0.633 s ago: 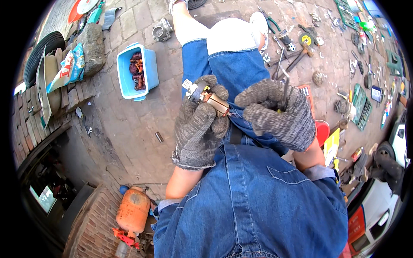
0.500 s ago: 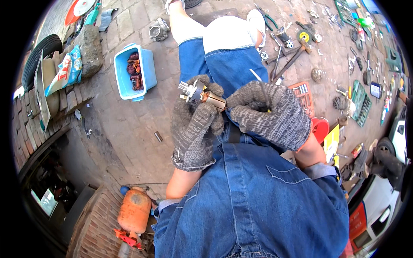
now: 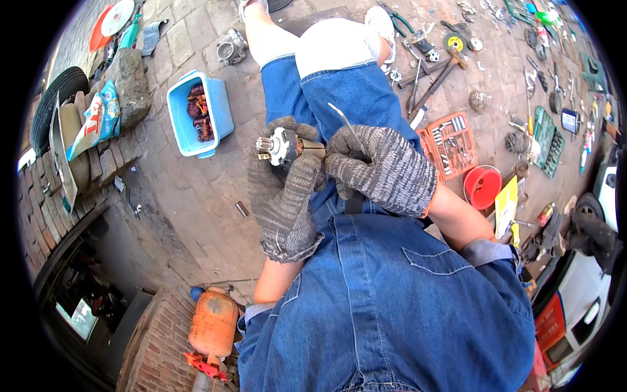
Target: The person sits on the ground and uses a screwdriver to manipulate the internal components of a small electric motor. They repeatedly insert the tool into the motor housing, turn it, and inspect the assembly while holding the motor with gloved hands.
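Observation:
My left hand (image 3: 277, 196), in a grey knitted work glove, is closed around a small motor part (image 3: 282, 147). This part has a toothed metal gear end, a white collar and a brownish metal cylinder. The gear end points left. My right hand (image 3: 385, 166), gloved the same way, is closed on a thin metal rod (image 3: 341, 117) whose pale tip sticks up and to the left. The right fingertips meet the cylinder end of the motor part. How they touch it, and the rod's lower end, are hidden by the glove.
A light blue tub (image 3: 221, 108) with reddish-brown coils stands on the paving at left. At right lie a red socket set case (image 3: 450, 147), a red bucket (image 3: 483, 187), a hammer (image 3: 437, 81) and scattered tools. An orange gas cylinder (image 3: 214, 323) is at lower left.
The motor part has turned, so its gear end and white collar show more plainly. My right hand has shifted left and its wrist has swung, with the rod standing out further. The view has shifted slightly.

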Tool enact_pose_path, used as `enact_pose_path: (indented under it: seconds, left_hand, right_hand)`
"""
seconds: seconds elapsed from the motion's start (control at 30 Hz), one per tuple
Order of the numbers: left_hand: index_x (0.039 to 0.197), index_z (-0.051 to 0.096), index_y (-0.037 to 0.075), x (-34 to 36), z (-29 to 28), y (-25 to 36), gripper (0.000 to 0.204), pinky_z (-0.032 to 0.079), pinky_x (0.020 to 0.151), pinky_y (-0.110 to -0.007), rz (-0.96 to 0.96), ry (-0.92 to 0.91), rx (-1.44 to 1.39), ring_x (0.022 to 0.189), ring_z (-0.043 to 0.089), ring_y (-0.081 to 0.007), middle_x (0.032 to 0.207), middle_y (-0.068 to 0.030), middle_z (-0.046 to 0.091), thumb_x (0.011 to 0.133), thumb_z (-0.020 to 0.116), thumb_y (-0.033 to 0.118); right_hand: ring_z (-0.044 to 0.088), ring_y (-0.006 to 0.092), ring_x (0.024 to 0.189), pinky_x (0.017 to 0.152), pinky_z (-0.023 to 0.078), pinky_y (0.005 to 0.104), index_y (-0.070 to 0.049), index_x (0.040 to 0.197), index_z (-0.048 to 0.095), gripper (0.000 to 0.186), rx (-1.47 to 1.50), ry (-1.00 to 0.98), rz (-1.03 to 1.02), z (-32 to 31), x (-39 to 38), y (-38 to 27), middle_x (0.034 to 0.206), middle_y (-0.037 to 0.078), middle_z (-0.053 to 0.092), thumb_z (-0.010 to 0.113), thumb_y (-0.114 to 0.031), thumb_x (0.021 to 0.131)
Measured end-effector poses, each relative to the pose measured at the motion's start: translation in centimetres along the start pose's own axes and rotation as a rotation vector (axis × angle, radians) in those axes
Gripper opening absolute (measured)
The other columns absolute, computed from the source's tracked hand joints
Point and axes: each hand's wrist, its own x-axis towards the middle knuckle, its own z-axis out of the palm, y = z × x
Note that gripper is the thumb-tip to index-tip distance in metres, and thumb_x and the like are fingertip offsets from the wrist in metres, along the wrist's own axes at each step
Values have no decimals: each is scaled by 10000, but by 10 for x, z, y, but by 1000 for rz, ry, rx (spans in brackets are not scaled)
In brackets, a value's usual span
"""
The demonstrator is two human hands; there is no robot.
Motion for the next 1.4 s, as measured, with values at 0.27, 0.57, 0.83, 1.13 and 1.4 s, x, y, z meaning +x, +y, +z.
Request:
enact_pose_path:
  seconds: [0.27,0.57,0.83,1.13,1.4]
  left_hand:
    - [1131,442,4,1,-3,-1,413,470,625,-216,39,67,-25,795,548,-116,960,-91,555,772,618,108]
    - [1142,413,-2,-7,-3,0,443,434,530,-169,-252,52,-444,685,525,-77,956,-82,544,830,558,277]
    - [1145,347,-57,-3,-7,4,474,412,464,-193,-386,-121,-882,523,472,-99,888,-134,514,821,538,232]
    - [1149,389,-17,-1,-7,-3,615,471,627,-228,-224,-90,-776,776,544,-157,971,-113,526,718,668,321]
    - [1198,378,-69,8,-21,-12,806,500,678,-269,-282,-320,-514,805,587,-174,888,-106,577,593,780,280]
  right_hand:
    - [490,89,473,430,377,210,-20,744,536,156,238,-66,-91,6,19,23,567,32,533,519,-159,812]
    - [439,62,423,372,314,173,-15,812,529,183,763,-152,-258,16,7,30,639,29,538,596,-181,773]
    - [433,86,438,375,315,198,0,762,503,154,772,-192,-168,15,1,18,617,54,512,568,-127,706]
    - [438,55,498,436,345,183,-25,817,538,193,751,-183,-154,17,-8,12,648,-6,517,613,-182,735]
    - [513,121,469,394,387,224,-5,745,554,202,361,-154,-161,5,-12,5,642,75,560,699,-104,644]
